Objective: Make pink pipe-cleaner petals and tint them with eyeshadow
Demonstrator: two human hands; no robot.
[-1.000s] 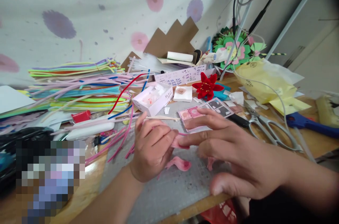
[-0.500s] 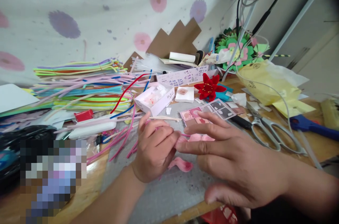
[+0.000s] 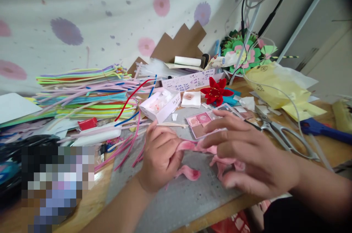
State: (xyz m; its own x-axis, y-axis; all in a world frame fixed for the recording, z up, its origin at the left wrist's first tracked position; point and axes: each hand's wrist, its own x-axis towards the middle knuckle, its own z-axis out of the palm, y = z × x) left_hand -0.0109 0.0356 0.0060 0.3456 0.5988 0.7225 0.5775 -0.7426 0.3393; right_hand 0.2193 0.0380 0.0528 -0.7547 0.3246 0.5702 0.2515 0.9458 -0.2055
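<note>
My left hand (image 3: 161, 156) is closed in a pinch on one end of a pink petal piece (image 3: 192, 146) over a grey mat (image 3: 181, 192). Close beside it, my right hand (image 3: 247, 156) curls its fingers round more pink petals (image 3: 228, 162), its forefinger lying along the top of them. A loose pink petal (image 3: 189, 173) lies on the mat just below my left hand. Pink pipe cleaners (image 3: 123, 148) trail off to the left of that hand.
A stack of coloured foam strips (image 3: 82, 91), a small white box (image 3: 161, 105), a red paper flower (image 3: 216, 91), a palette card (image 3: 205, 119), scissors (image 3: 283, 135), a blue glue gun (image 3: 321, 128) and yellow bags (image 3: 277, 84) crowd the wooden table (image 3: 90, 192).
My right hand has gone from outstretched fingers to curled round the pink petals, and more petal now shows between the two hands. The left hand has stayed in place.
</note>
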